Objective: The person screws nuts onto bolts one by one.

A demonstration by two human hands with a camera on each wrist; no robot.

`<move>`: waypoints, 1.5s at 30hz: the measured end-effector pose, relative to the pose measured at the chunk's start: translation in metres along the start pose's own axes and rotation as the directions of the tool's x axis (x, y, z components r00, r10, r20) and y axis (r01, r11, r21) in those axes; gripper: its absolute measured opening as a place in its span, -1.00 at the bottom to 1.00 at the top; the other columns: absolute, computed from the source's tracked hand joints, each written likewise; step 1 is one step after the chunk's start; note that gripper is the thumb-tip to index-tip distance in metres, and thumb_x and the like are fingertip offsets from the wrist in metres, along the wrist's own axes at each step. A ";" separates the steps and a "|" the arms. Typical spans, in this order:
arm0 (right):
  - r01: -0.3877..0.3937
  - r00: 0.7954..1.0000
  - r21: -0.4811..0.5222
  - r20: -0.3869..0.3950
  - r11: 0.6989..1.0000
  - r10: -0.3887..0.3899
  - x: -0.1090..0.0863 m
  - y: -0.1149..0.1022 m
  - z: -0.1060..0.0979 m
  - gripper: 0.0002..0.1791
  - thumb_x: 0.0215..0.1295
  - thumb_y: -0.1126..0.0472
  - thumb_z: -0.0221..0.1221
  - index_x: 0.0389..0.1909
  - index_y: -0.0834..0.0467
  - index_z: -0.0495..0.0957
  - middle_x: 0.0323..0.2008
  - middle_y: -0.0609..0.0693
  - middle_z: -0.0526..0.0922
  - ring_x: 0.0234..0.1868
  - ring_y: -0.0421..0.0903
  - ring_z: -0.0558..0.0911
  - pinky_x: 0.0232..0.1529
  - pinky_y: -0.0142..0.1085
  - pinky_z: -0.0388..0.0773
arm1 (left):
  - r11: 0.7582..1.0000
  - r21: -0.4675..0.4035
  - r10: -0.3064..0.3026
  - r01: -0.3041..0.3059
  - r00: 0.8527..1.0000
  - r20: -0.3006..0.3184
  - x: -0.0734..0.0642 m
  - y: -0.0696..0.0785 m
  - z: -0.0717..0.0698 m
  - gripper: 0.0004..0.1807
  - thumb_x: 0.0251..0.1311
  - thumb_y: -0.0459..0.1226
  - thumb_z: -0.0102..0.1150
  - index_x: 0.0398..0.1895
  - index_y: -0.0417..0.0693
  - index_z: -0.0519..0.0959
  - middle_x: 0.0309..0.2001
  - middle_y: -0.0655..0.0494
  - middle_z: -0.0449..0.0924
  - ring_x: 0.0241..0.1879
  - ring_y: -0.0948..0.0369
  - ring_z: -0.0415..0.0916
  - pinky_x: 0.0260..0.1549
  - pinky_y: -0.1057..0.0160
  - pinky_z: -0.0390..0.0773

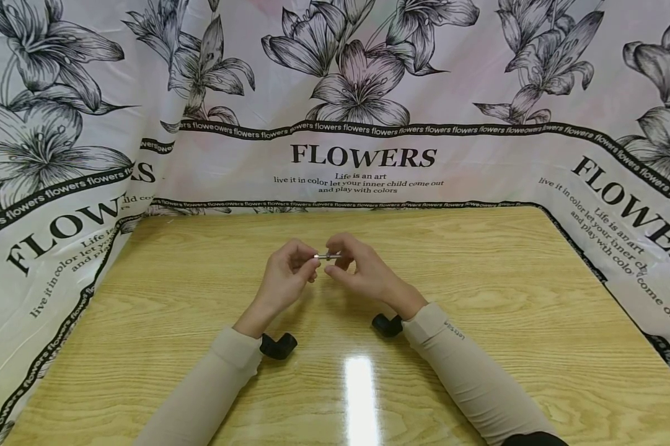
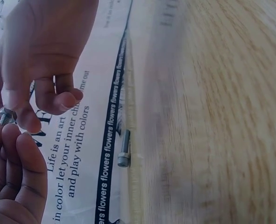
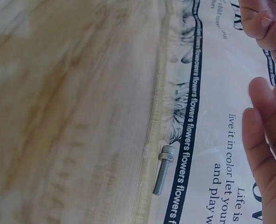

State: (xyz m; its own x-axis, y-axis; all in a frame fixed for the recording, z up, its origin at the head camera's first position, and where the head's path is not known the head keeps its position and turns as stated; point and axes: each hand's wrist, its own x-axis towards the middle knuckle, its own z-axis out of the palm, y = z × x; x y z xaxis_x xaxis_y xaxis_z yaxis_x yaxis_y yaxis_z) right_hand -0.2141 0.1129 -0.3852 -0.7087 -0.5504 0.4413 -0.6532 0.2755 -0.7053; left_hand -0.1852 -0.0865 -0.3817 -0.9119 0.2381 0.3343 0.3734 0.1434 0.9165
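Observation:
My left hand (image 1: pixel 287 272) pinches a small metal bolt (image 1: pixel 321 256) between thumb and fingertips, close over the middle of the table. A hex nut (image 2: pixel 7 115) shows at the threads just beyond those fingertips in the left wrist view. My right hand (image 1: pixel 366 271) arches around the other end, its index finger right at the metal and its thumb apart from it. Both wrist views show a bolt with a collar beside its head (image 2: pixel 124 150) lying sideways in front of the curtain's lower border, below the hands. In the right wrist view, the gripped part is out of frame.
The wood-grain table (image 1: pixel 480 297) stretches around both forearms. A flower-printed curtain (image 1: pixel 362 167) borders its back and sides. Black camera mounts (image 1: pixel 279 346) stick out at both wrists, close over the tabletop. A bright reflection lies on the table's front part.

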 end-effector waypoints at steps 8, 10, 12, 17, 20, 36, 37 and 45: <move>0.058 0.998 -0.042 -0.005 0.997 -0.059 0.001 0.003 0.001 -0.92 0.44 0.27 0.03 -0.25 0.09 0.49 -0.36 -0.02 0.53 -0.41 -0.17 0.53 -0.39 -0.32 0.49 | 1.000 -0.014 -0.010 0.010 1.000 0.009 -0.001 0.004 0.000 -0.90 0.26 -0.48 0.12 -0.18 -0.27 0.49 -0.27 -0.32 0.55 -0.43 -0.06 0.55 -0.40 -0.09 0.59; 0.037 0.999 -0.039 0.009 0.999 -0.037 0.001 0.003 0.001 -0.84 0.49 0.23 -0.04 -0.29 0.08 0.49 -0.39 0.04 0.52 -0.41 -0.10 0.55 -0.42 -0.32 0.49 | 1.000 -0.014 -0.020 0.021 1.000 0.014 -0.002 0.012 0.001 -0.90 0.26 -0.50 0.11 -0.18 -0.33 0.48 -0.29 -0.32 0.55 -0.41 -0.18 0.53 -0.42 0.04 0.62; 0.017 1.000 -0.032 0.019 0.999 -0.017 0.001 0.003 0.000 -0.79 0.51 0.20 -0.09 -0.30 0.09 0.49 -0.39 0.11 0.53 -0.40 -0.03 0.57 -0.42 -0.30 0.51 | 0.999 -0.016 -0.035 0.036 0.999 0.017 -0.002 0.013 0.001 -0.89 0.26 -0.52 0.09 -0.17 -0.38 0.47 -0.28 -0.34 0.55 -0.38 -0.25 0.51 -0.41 0.06 0.62; -0.014 1.000 -0.036 0.008 0.999 0.014 0.000 0.001 0.000 -0.86 0.46 0.18 0.02 -0.11 0.12 0.50 -0.28 0.03 0.58 -0.37 -0.10 0.57 -0.38 -0.19 0.53 | 0.999 -0.011 -0.030 0.030 1.000 0.003 0.001 0.001 0.001 -0.88 0.26 -0.50 0.12 -0.16 -0.33 0.48 -0.27 -0.29 0.57 -0.41 -0.09 0.55 -0.38 -0.08 0.59; 0.015 1.000 -0.032 -0.011 0.999 -0.015 0.001 0.001 0.000 -0.76 0.33 0.22 0.18 -0.02 0.14 0.46 -0.19 -0.04 0.59 -0.35 -0.17 0.57 -0.36 -0.10 0.54 | 1.000 -0.001 -0.004 0.004 1.000 -0.004 0.000 -0.001 0.000 -0.89 0.26 -0.47 0.13 -0.18 -0.27 0.50 -0.28 -0.22 0.58 -0.44 0.05 0.55 -0.41 -0.02 0.61; 0.032 0.999 -0.079 0.015 0.996 -0.031 0.002 0.001 -0.001 -0.80 0.50 0.16 -0.05 -0.32 0.04 0.51 -0.42 -0.10 0.48 -0.44 -0.19 0.45 -0.40 -0.29 0.46 | 1.000 -0.023 -0.019 0.019 1.000 0.005 0.000 -0.001 0.001 -0.87 0.26 -0.48 0.12 -0.15 -0.34 0.48 -0.27 -0.31 0.56 -0.42 -0.11 0.54 -0.42 0.02 0.61; 0.025 1.000 -0.075 0.015 0.997 -0.024 0.002 0.001 -0.001 -0.83 0.49 0.16 -0.03 -0.27 0.06 0.52 -0.38 -0.09 0.51 -0.41 -0.19 0.48 -0.38 -0.29 0.47 | 1.000 -0.019 -0.018 0.018 1.000 0.001 0.000 -0.001 0.001 -0.88 0.26 -0.48 0.13 -0.16 -0.33 0.49 -0.28 -0.29 0.56 -0.43 -0.08 0.54 -0.42 -0.02 0.60; 0.072 0.997 -0.024 -0.017 0.997 -0.072 0.001 0.004 0.001 -0.75 0.26 0.30 0.24 -0.08 0.20 0.44 -0.19 0.00 0.59 -0.31 -0.15 0.59 -0.31 -0.19 0.57 | 1.000 -0.003 0.006 -0.006 1.000 -0.001 0.000 -0.003 0.002 -0.91 0.25 -0.47 0.14 -0.20 -0.24 0.50 -0.31 -0.17 0.58 -0.47 0.05 0.54 -0.41 -0.13 0.58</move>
State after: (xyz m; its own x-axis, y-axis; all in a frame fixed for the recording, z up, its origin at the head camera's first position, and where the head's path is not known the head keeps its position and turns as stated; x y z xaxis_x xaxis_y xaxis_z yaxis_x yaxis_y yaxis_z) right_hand -0.2169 0.1130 -0.3879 -0.6643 -0.5550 0.5007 -0.7086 0.2542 -0.6582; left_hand -0.1866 -0.0852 -0.3850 -0.9099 0.2380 0.3397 0.3780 0.1387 0.9153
